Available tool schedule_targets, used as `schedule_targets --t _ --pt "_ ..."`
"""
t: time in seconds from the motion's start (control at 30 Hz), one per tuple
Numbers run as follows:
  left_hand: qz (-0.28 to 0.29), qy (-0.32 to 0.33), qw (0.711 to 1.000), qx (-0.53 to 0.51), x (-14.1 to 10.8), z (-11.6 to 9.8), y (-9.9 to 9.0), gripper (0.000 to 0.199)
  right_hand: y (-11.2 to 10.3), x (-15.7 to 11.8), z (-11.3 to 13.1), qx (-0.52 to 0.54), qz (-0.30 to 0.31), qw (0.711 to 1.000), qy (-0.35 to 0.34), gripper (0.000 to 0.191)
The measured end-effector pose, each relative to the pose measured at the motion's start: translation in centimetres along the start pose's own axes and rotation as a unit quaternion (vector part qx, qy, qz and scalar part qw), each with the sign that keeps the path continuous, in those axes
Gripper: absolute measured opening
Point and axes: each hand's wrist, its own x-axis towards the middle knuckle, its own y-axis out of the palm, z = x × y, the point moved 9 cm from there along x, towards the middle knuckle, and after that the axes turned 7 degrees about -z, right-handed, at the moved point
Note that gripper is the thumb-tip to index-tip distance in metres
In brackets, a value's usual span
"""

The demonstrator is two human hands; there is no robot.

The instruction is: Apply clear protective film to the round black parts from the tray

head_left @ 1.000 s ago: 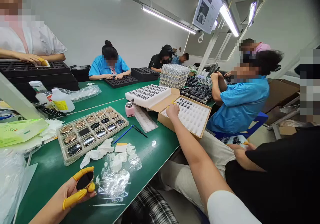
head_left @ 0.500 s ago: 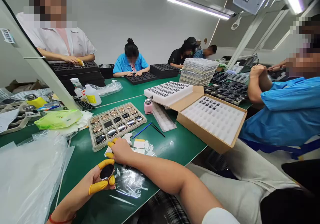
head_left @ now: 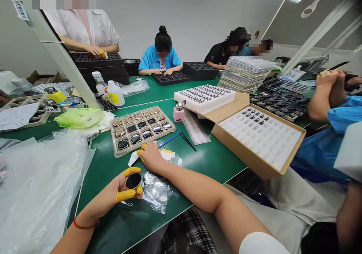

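Note:
Yellow finger covers are on my left hand (head_left: 128, 184), which grips a round watch-like piece (head_left: 133, 180) with a dark face and a gold rim, tilted toward the camera. Farther forward, my right hand (head_left: 151, 156) is closed on a crumpled white wipe (head_left: 134, 158), its fingertips also in yellow covers. Just beyond it lies a clear compartment tray (head_left: 115, 147) with several round pieces, some dark-faced and some gold. Crinkled clear film (head_left: 158, 193) rests below my right wrist, and a yellow-and-white pad (head_left: 167, 155) is beside that hand.
A pink bottle (head_left: 178, 113) stands behind a blue stick (head_left: 169, 140) and black tweezers (head_left: 188, 141). An open carton (head_left: 243, 156) with white foam is at the right. Plastic bags (head_left: 42, 186) cover the left side. Several people sit or stand around the table.
The camera view has shifted, so the table items appear farther right and slightly higher. My left hand still holds the round piece, whose dark face now shows more fully. My right hand remains at the wipe.

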Motion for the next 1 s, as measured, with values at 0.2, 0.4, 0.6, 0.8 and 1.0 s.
schedule_targets --t 0.2,0.4,0.6,0.8,1.0 --pt "-0.074 0.000 0.997 0.001 0.5 -0.4 -0.9 0.056 -4.1 -0.2 -0.7 0.133 -0.134 0.982 0.017 0.036" --pt "-0.211 0.056 0.975 0.028 0.5 -1.3 -3.9 0.066 -5.5 -1.8 5.1 0.149 -0.124 0.962 -0.194 0.027" --pt "-0.287 0.061 0.954 0.064 -0.1 -2.0 -5.7 0.072 -4.6 -2.9 7.0 0.088 -0.088 0.976 -0.176 0.033" --pt "-0.212 0.065 0.974 0.055 0.7 -1.0 -4.4 0.063 -4.1 -2.3 5.4 0.084 -0.072 0.986 -0.123 0.026" --pt "-0.222 0.080 0.970 0.058 0.4 -1.5 -5.1 0.076 -4.4 -2.9 6.9 0.114 -0.083 0.975 -0.174 0.025"
